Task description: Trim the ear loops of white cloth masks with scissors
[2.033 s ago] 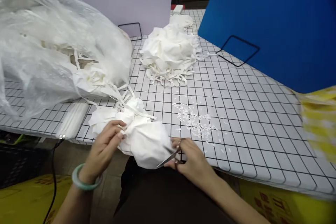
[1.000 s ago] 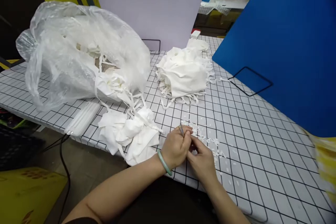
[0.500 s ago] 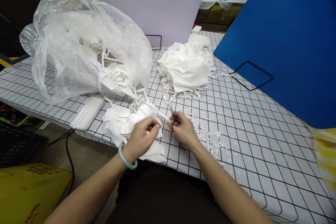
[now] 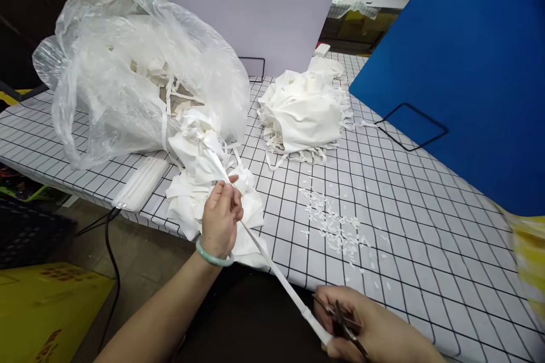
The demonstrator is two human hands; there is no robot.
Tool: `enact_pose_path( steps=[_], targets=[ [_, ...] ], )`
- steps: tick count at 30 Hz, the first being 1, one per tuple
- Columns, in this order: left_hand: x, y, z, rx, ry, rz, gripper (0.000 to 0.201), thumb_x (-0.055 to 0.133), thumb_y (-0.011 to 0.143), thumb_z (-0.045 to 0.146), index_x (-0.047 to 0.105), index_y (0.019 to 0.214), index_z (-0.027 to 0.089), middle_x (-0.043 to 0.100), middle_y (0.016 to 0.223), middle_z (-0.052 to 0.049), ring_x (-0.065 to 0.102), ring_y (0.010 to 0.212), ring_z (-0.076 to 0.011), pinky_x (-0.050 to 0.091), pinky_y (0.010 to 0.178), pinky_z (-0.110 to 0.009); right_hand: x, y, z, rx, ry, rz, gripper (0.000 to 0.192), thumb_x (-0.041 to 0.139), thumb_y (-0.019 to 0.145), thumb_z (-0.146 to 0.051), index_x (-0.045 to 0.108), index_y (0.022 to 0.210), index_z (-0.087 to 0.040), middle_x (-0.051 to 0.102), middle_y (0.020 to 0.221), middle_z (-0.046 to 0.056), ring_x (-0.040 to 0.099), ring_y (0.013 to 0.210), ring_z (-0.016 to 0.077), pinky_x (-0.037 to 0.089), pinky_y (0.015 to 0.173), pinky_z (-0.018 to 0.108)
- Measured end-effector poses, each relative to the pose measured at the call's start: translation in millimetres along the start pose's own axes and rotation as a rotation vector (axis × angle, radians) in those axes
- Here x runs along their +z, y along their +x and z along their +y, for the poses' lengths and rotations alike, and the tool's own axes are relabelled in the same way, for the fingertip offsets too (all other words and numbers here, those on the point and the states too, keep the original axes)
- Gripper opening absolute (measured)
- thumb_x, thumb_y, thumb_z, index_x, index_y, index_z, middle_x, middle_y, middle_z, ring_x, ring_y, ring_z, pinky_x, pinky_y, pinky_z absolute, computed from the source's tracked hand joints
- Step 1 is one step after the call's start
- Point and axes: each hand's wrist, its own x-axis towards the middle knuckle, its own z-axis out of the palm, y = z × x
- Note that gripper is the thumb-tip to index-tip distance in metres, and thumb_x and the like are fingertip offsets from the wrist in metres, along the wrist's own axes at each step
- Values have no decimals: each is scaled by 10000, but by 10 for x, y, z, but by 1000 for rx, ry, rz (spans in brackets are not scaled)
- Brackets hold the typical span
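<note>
Head view shows the left hand (image 4: pixel 220 216) closed around a white strap (image 4: pixel 279 275) where it leaves a bunch of white fabric pieces (image 4: pixel 204 181) at the near edge of the gridded tabletop (image 4: pixel 404 193). The strap runs taut down to the right hand (image 4: pixel 361 329), which grips its other end along with what seems to be 1 pair of scissors (image 4: pixel 344 326). White clippings (image 4: pixel 332 227) lie scattered between. Farther off sit a clear plastic bag (image 4: pixel 119 79) and another fabric pile (image 4: pixel 304 110).
</note>
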Motion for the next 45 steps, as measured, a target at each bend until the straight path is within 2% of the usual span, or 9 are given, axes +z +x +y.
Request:
enact_pose_path(
  steps=[7, 11, 14, 21, 26, 32, 36, 41, 45],
  targets=[
    [260, -645, 26, -266, 385, -781, 376, 579, 959, 480, 711, 918, 131, 478, 537, 36, 399, 515, -76, 325, 547, -217, -223, 419, -416, -558, 267, 618, 362, 805, 789, -365, 467, 865, -256, 670, 1187, 59, 639, 1034, 221, 514, 928, 399],
    [285, -607, 238, -519, 413, -985, 387, 602, 927, 491, 708, 844, 128, 479, 488, 37, 365, 443, -70, 266, 492, -233, -244, 801, -849, -702, -36, 243, 225, 767, 810, -277, 564, 903, -257, 686, 1202, 62, 517, 1309, 263, 401, 1109, 499],
    [149, -552, 345, -558, 401, -886, 361, 609, 925, 477, 699, 908, 128, 531, 512, 28, 306, 406, -54, 196, 439, -228, -262, 1066, -998, -656, -21, 81, 232, 787, 747, -280, 586, 855, -235, 689, 914, 32, 630, 1075, 250, 500, 978, 454],
    [-128, -487, 196, -380, 299, -520, 292, 657, 914, 389, 689, 1014, 116, 637, 667, -7, 342, 466, -24, 242, 495, -191, -316, 1097, -841, -890, 352, 747, 339, 788, 715, -239, 498, 887, -272, 561, 853, -40, 543, 743, 133, 488, 703, 275],
    [-104, -406, 205, -296, 327, -535, 240, 644, 932, 357, 710, 968, 129, 647, 720, -11, 365, 501, -31, 266, 513, -197, -238, 755, -679, -601, -50, 536, 294, 807, 762, -269, 558, 916, -242, 657, 992, 26, 541, 726, 138, 501, 727, 320],
    [-76, -366, 292, -297, 495, -668, 322, 632, 927, 425, 709, 868, 118, 627, 645, -11, 357, 490, -50, 298, 511, -209, -182, 801, -865, -672, -104, 388, 225, 771, 814, -319, 573, 874, -230, 637, 912, 25, 558, 759, 152, 514, 712, 319],
    [-76, -307, 400, -296, 484, -577, 361, 647, 900, 470, 691, 827, 119, 525, 554, 29, 299, 454, -43, 214, 464, -198, -160, 746, -913, -879, -2, 628, 256, 825, 773, -292, 581, 838, -250, 572, 825, -12, 566, 765, 156, 519, 694, 310],
    [-31, -252, 616, -210, 356, -484, 328, 706, 855, 444, 686, 813, 119, 384, 535, 66, 240, 466, -40, 176, 455, -194, -39, 696, -841, -735, -94, 358, 297, 858, 743, -358, 593, 778, -228, 602, 702, -18, 557, 614, 145, 500, 592, 309],
    [-67, -261, 697, -239, 403, -567, 332, 707, 859, 436, 697, 811, 108, 302, 539, 78, 205, 488, -45, 162, 462, -201, -29, 941, -911, -789, -20, 497, 276, 795, 812, -359, 549, 848, -241, 716, 1051, 52, 657, 1016, 221, 532, 881, 395]
  ],
)
